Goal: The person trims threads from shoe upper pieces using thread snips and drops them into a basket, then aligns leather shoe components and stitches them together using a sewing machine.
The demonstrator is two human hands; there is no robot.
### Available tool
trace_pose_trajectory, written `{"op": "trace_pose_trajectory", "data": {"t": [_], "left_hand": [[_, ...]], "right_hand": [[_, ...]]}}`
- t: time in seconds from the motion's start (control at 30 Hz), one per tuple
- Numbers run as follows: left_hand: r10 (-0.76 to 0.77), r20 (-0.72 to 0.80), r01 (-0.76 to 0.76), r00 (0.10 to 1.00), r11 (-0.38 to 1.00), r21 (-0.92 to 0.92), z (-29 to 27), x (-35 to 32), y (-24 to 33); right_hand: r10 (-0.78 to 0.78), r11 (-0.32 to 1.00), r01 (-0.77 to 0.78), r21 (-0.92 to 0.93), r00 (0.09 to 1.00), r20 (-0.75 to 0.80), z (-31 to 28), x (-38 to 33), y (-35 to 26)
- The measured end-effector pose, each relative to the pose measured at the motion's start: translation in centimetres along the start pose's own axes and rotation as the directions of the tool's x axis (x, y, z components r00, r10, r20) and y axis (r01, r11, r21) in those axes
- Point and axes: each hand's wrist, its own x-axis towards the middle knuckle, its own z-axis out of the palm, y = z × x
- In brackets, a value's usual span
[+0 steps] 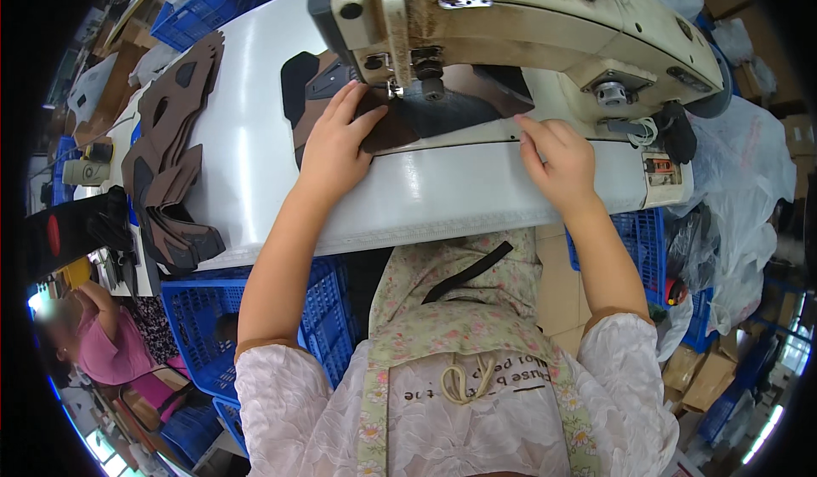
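A flat brown and black cut piece [442,113], which looks like a shoe upper, lies under the needle and presser foot [394,88] of a cream sewing machine [545,26]. My left hand [336,141] rests on the piece just left of the foot, its fingers stretched out and apart. At the piece's right end, my right hand [562,160] reaches in with the index fingertip at the edge. Its thumb stands apart and the other fingers are bent. The machine head covers part of the piece.
Similar brown pieces [174,149] lie overlapped in a pile on the white table [247,137] at left. Blue crates [200,311] stand below the table edge. Clear plastic bags [736,179] hang at right. Another person [115,337] sits at lower left.
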Motion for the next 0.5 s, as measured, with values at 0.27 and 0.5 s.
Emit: {"op": "trace_pose_trajectory", "data": {"t": [0.27,0.5], "left_hand": [[-0.038,-0.082,0.031,0.996,0.996,-0.088,1.1,-0.4,-0.1],[-0.036,-0.076,0.030,0.996,0.996,-0.080,1.6,-0.1,-0.3]], "right_hand": [[-0.098,0.993,0.071,-0.098,0.946,-0.308,-6.0,0.7,2.6],[0.360,0.862,-0.507,-0.004,0.618,-0.699,-15.2,-0.3,17.0]]}}
